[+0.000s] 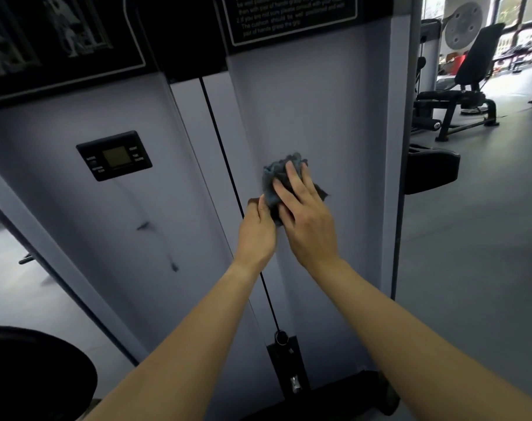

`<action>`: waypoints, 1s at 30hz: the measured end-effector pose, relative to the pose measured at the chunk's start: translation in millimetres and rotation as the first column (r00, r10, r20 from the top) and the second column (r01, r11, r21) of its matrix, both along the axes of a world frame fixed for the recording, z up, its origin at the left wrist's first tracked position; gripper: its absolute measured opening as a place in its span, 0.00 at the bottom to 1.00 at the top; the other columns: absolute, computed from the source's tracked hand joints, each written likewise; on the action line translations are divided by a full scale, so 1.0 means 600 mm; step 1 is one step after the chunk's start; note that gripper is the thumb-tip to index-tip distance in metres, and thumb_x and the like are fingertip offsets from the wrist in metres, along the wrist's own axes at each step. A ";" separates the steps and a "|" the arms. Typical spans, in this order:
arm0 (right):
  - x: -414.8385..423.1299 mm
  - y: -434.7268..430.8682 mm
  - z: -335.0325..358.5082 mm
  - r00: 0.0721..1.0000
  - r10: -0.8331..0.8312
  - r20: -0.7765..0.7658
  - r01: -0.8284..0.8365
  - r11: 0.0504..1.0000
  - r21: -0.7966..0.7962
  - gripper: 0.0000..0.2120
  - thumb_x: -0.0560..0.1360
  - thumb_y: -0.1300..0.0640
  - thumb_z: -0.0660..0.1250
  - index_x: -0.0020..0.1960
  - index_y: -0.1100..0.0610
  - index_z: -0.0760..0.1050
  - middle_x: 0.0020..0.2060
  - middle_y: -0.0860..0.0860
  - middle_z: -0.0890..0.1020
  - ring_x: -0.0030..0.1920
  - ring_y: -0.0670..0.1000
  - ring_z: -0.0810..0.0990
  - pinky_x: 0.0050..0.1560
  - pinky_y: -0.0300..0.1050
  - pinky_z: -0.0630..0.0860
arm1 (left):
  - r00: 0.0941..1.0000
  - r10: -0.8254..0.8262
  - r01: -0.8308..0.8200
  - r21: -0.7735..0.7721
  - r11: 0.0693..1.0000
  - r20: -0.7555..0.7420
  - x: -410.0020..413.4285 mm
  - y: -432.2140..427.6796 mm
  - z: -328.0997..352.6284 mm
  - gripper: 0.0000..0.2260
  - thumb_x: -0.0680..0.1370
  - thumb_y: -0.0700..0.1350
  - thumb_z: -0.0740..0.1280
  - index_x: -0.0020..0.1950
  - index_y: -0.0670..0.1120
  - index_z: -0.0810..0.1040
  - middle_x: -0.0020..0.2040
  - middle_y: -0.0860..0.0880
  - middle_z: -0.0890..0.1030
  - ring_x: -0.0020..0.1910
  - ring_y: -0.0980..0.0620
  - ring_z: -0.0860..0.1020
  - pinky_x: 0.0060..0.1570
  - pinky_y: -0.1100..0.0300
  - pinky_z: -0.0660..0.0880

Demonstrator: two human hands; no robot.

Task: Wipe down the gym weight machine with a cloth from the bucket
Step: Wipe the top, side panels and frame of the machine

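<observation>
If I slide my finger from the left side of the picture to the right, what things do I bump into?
Little screen panel → left hand → right hand, pressing the cloth → weight bench.

Blue-grey cloth (277, 180); pale lilac-grey panel (319, 117); black cable (225, 165); black display (114, 155) with a yellowish, perhaps greenish, screen; grey floor (471, 238).
</observation>
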State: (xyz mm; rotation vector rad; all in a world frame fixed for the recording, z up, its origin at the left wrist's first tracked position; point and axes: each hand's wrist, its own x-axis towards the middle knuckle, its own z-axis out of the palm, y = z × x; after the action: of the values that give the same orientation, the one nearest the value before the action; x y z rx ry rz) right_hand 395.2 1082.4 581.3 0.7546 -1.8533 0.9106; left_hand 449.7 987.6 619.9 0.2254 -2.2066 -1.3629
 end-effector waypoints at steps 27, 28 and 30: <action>0.000 0.057 -0.128 0.824 -0.088 0.560 0.373 0.829 -0.418 0.18 0.82 0.59 0.68 0.71 0.57 0.77 0.75 0.57 0.72 0.70 0.57 0.72 0.68 0.46 0.71 | 0.998 0.066 -0.065 -0.035 0.997 0.002 -0.008 0.012 -0.054 0.22 0.87 0.58 0.49 0.56 0.42 0.71 0.40 0.54 0.72 0.35 0.60 0.69 0.32 0.76 0.68; -0.001 0.051 -0.105 0.834 -0.026 0.552 0.345 0.804 -0.484 0.18 0.82 0.58 0.68 0.72 0.57 0.77 0.75 0.56 0.72 0.70 0.55 0.72 0.68 0.42 0.69 | 0.998 0.067 -0.067 -0.039 0.997 -0.002 -0.007 0.013 -0.054 0.22 0.87 0.58 0.49 0.55 0.41 0.71 0.39 0.54 0.71 0.35 0.60 0.69 0.31 0.76 0.68; -0.005 0.049 -0.073 0.882 -0.002 0.472 0.289 0.793 -0.537 0.17 0.82 0.58 0.68 0.71 0.57 0.77 0.72 0.54 0.72 0.70 0.50 0.72 0.68 0.38 0.69 | 0.998 0.069 -0.069 -0.047 0.997 -0.010 -0.006 0.013 -0.054 0.22 0.87 0.57 0.49 0.54 0.41 0.71 0.39 0.50 0.71 0.34 0.57 0.69 0.31 0.74 0.69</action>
State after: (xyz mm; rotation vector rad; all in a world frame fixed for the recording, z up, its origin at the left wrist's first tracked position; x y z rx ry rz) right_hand 392.5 1111.7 537.6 -0.0135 -1.8051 1.5592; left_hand 446.0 995.7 587.3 0.2753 -2.2009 -1.2713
